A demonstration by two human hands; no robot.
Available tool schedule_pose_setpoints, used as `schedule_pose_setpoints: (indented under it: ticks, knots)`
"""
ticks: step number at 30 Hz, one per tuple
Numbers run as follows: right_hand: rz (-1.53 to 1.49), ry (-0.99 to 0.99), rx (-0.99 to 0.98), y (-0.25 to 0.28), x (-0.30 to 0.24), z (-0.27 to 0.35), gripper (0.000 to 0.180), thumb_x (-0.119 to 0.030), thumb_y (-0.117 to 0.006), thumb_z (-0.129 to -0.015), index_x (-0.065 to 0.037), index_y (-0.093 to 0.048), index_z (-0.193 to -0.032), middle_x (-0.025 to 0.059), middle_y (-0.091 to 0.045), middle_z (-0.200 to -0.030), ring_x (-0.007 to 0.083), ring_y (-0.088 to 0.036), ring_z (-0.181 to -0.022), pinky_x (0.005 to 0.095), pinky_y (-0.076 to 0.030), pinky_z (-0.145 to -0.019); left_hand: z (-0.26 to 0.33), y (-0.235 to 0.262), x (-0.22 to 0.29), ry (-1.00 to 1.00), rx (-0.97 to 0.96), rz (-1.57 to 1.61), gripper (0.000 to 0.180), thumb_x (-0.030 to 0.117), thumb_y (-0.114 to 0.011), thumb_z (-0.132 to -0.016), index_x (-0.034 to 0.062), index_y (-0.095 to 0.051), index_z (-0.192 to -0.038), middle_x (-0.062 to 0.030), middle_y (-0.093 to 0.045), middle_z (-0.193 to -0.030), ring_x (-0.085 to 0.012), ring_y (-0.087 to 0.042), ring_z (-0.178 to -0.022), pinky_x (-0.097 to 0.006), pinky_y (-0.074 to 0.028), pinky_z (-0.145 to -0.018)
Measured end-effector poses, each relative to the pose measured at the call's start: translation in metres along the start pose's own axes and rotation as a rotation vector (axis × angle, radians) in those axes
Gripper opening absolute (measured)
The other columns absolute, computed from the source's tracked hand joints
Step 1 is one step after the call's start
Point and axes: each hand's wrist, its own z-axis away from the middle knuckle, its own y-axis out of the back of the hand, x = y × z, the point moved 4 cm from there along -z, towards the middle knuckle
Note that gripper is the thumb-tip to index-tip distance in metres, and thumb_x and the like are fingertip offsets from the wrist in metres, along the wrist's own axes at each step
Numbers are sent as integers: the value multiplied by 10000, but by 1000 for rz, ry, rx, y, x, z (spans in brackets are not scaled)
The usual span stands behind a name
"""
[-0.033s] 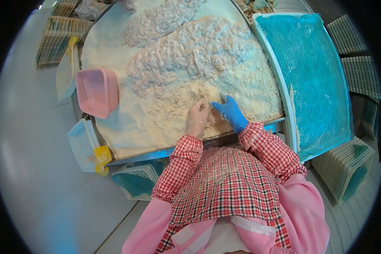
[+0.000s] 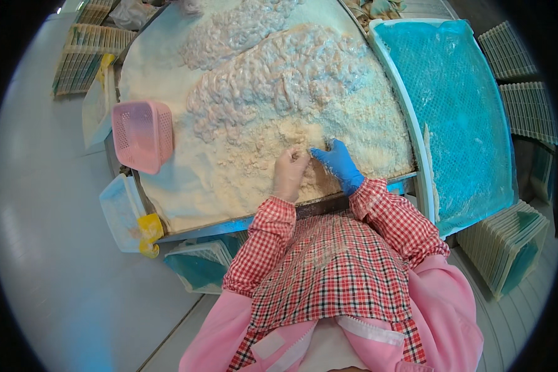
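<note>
A wide table [image 2: 254, 218] is covered in pale crumbs [image 2: 229, 167], with long heaps of crumb-coated pinkish pieces [image 2: 279, 74] across its far half. My left hand [image 2: 289, 175], in a cream glove, and my right hand [image 2: 339, 163], in a blue glove, rest in the crumbs near the front edge. Their fingertips meet on a small crumb-coated piece [image 2: 308, 152], pinched between both hands. Red checked sleeves and a pink apron fill the lower part of the view.
A pink perforated basket [image 2: 142, 133] lies on the table's left side. A blue mesh tray [image 2: 465, 111] flanks the right edge, with stacked slatted trays [image 2: 508, 248] beyond. A white tub [image 2: 119, 214] and teal crate [image 2: 198, 263] sit at lower left.
</note>
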Motion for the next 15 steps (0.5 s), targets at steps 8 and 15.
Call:
schedule_pose_setpoints:
  ticks: [8,15]
  knots:
    - [-63,-70,-61,8,-9,1,381,-238,-706,-862,79,-625,-1057,92,-663,-864,133,-576,-747,303,-474,-644,-4,-3,0,-110,-72,15,312,163,-548,-957,-31,-560,-1201,-11,-607,-880,-103,-597,-764,-247,-506,-698]
    - [69,94,33,46,-14,-14,303,-201,-657,-914,44,-631,-1091,42,-669,-923,108,-595,-771,272,-488,-690,-13,35,21,-40,80,158,409,202,-570,-941,-34,-533,-1273,-26,-603,-847,-98,-545,-723,-267,-475,-665]
